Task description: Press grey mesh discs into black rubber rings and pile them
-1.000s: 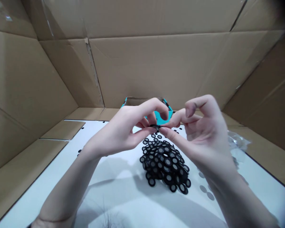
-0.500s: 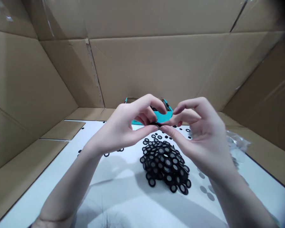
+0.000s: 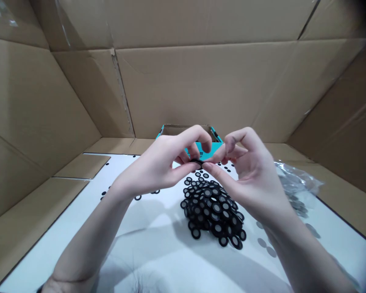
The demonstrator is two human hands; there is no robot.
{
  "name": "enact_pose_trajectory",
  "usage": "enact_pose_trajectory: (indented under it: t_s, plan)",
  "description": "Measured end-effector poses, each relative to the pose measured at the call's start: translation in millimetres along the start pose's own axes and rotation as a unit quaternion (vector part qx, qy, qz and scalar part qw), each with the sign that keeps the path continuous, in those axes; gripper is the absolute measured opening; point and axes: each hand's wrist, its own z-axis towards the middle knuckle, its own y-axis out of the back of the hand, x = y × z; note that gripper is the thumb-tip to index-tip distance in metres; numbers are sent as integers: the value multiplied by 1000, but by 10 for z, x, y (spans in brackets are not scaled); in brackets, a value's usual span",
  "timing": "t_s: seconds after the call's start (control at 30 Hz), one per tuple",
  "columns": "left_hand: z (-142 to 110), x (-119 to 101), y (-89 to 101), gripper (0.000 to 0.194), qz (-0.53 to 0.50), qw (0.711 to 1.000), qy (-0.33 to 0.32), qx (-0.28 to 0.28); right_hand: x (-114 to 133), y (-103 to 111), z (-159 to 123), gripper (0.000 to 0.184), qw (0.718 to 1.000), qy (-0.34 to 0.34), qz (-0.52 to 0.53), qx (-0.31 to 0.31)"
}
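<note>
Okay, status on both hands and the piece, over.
Left hand and right hand pinching one small black ring-shaped piece between them. Pile of black rings with grey centres below. Nothing visibly blocking.

The pile of rings (image 3: 213,211) lies on the table (image 3: 146,252). Behind the pile stands a box (image 3: 205,156), and behind that box rises a cardboard wall (image 3: 201,85). To the left of the pile are a few loose rings (image 3: 138,200), and farther left, toward the back, is a cardboard flap (image 3: 82,167). To the right of the pile lie loose discs (image 3: 271,252); a plastic bag (image 3: 299,179) sits to its right and farther back.
</note>
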Motion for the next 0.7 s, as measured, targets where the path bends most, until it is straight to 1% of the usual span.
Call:
enact_pose_trajectory:
  t_s: [0.17,0.27,0.37,0.47,0.57,0.63,0.7]
  plan:
    - [16,-4,-1,24,-19,1000,-7,-12,42,39,14,30,999,5,-33,9]
    - [17,-14,-14,22,-20,999,-15,-24,50,49,16,29,999,11,-44,-1]
    - [16,-22,-34,19,-38,999,-19,-30,40,48,20,26,1000,9,-28,-6]
    - [7,-34,-49,21,-43,999,-16,-10,41,30,9,27,1000,10,16,5]
    - [-12,-50,-45,23,-7,1000,-12,18,57,1,-17,30,999,22,24,-1]
    - [-22,-59,-35,24,7,1000,-9,16,67,-9,-28,30,1000,27,4,-6]
    - [-22,-62,-27,26,-7,1000,-5,-4,70,-2,-24,29,1000,26,-14,-5]
